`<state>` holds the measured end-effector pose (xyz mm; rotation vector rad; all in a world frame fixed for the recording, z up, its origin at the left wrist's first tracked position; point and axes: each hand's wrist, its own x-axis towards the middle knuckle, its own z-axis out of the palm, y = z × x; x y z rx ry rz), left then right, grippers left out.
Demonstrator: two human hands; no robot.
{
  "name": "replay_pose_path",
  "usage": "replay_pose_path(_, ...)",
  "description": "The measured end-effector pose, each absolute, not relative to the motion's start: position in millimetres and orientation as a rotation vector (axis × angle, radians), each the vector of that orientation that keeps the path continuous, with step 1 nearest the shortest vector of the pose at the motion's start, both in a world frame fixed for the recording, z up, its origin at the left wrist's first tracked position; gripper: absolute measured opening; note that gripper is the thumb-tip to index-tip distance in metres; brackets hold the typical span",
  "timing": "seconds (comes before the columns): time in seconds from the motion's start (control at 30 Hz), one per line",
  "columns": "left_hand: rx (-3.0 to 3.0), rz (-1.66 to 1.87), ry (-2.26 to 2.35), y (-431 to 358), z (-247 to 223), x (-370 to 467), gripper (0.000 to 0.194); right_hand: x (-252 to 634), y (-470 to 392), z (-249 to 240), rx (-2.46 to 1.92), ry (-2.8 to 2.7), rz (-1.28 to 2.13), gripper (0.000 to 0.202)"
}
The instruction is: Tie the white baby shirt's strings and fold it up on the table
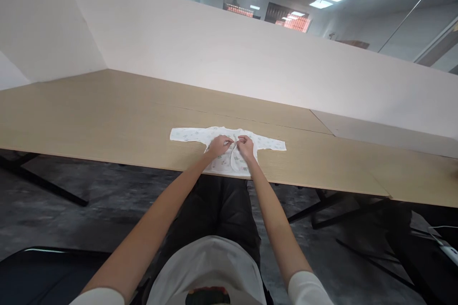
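A small white long-sleeved baby shirt (225, 164) with a faint print lies spread on the wooden table, its sleeves stretched out to both sides and its hem near the table's front edge. Over the upper middle of the shirt, my left hand (220, 146) pinches the cloth beside the front opening. Close by on the other side, my right hand (245, 147) pinches the other edge of that opening. Between the hands the front edge stands up in a loose fold. Any fastener under the fingertips is too small to make out.
The light wooden table (107, 114) runs along a white wall (200, 52) with glass above it. Black table legs (53, 188) stand below. A black chair (46, 276) is at lower left, and a white power strip (449, 251) lies at far right.
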<state>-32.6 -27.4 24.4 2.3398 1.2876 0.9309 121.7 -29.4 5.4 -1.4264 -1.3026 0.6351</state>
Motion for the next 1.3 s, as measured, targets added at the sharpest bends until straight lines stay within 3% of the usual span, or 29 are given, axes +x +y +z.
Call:
replay_pose_path(0.27,2.476,0.665,1.291,-58,25,-34,0.02,118,-61,15,-1.53,-1.491,0.602,0.03)
replay_pose_path(0.53,2.407,0.732,1.589,-69,12,-29,0.019,112,-91,7,-1.438,-1.591,0.598,0.023)
replay_pose_path(0.73,2.349,0.709,1.49,-66,15,-33,0.02,112,-89,4,-1.379,-1.583,0.62,0.029)
replay_pose_path(1.03,2.36,0.74,1.348,-59,10,-37,0.026,113,-86,0,-1.336,-1.434,0.666,0.02)
replay_pose_path(1.3,2.28,0.834,1.225,-56,5,-37,0.029,115,-90,2,-1.358,-1.443,0.661,0.031)
